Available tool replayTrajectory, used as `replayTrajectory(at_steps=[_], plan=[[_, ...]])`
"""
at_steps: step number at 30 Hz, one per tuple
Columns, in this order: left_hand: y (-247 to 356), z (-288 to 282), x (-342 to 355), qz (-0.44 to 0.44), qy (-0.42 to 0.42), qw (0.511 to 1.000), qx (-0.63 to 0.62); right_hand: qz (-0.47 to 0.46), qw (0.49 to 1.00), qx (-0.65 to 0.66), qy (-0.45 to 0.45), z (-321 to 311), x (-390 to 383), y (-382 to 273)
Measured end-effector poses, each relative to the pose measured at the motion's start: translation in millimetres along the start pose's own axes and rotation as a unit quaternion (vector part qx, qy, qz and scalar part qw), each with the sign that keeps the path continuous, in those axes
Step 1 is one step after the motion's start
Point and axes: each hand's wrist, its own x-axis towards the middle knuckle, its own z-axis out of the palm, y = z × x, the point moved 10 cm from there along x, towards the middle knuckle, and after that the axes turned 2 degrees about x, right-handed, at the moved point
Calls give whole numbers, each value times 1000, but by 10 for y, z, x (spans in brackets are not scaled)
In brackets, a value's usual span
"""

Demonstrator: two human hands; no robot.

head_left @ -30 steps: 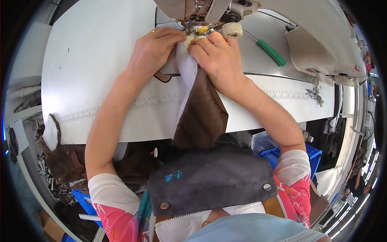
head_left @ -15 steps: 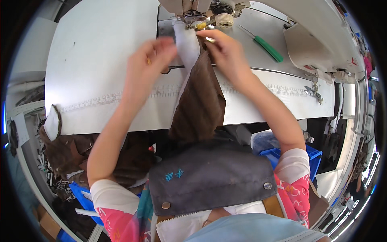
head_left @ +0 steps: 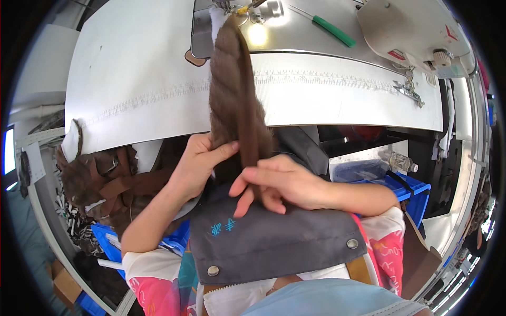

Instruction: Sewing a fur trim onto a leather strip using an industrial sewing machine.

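A long piece of brown fur fabric (head_left: 226, 89) stretches from the sewing machine's needle area (head_left: 232, 7) down over the table's front edge. White backing shows along its upper left side. A narrow, smooth brown strip (head_left: 247, 116) runs along its right part. My left hand (head_left: 203, 160) pinches the fur fabric between thumb and fingers just below the table edge. Close beside it, my right hand (head_left: 279, 184) grips the lower end of the brown strip, its fingers curled over my dark apron (head_left: 279, 242).
A green-handled screwdriver (head_left: 333, 30) lies on the machine bed. Small thread snips (head_left: 408, 94) are at the table's right. Brown fur pieces (head_left: 84, 179) hang at the left, above a blue crate (head_left: 108, 239). Another blue crate (head_left: 416, 197) and a plastic bottle (head_left: 400, 162) are at the right.
Both hands have come down from beside the needle to below the table edge and now hold the fabric and strip. The view has shifted, so the machine sits higher in it.
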Motion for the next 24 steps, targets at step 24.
replayTrajectory(at_steps=[24], plan=[[356,134,-467,-26,81,991,-102,-143,960,-160,182,-1107,528,-1501]])
